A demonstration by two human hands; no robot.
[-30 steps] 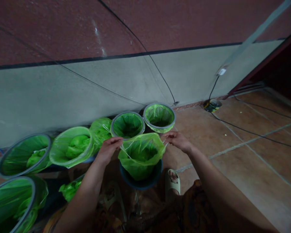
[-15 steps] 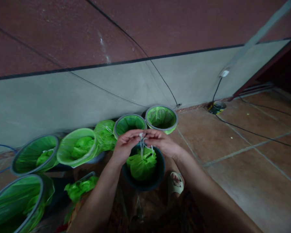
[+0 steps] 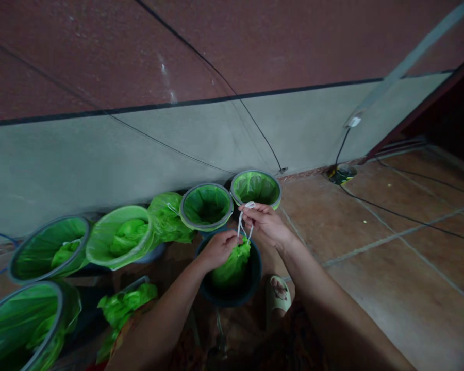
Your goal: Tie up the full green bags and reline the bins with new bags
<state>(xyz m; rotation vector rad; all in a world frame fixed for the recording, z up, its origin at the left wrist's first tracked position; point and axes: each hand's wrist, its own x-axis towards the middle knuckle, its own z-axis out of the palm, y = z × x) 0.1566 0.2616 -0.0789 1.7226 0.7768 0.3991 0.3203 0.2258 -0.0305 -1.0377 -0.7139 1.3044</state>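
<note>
A green plastic bag (image 3: 232, 270), gathered at the top, sits inside a dark bucket (image 3: 255, 286) in front of me. White drawstring (image 3: 240, 221) rises from the bag's neck in a loop. My right hand (image 3: 268, 225) pinches the top of that loop between thumb and fingers. Lower down, my left hand (image 3: 219, 251) has its fingers closed at the base of the string, close against the bag's neck. Whether the left fingertips also catch some of the plastic is hidden.
Bins lined with green bags stand along the wall: one at back right (image 3: 255, 189), one beside it (image 3: 206, 206), several further left. A bunched green bag (image 3: 127, 304) lies by my left forearm. A black cable (image 3: 406, 224) crosses the tiled floor, near a small can (image 3: 342, 174).
My hands, together at the drawstring before, have moved apart. The right has gone slightly up and right with the loop; the left has dropped to the bag's neck. The bag's top leans right.
</note>
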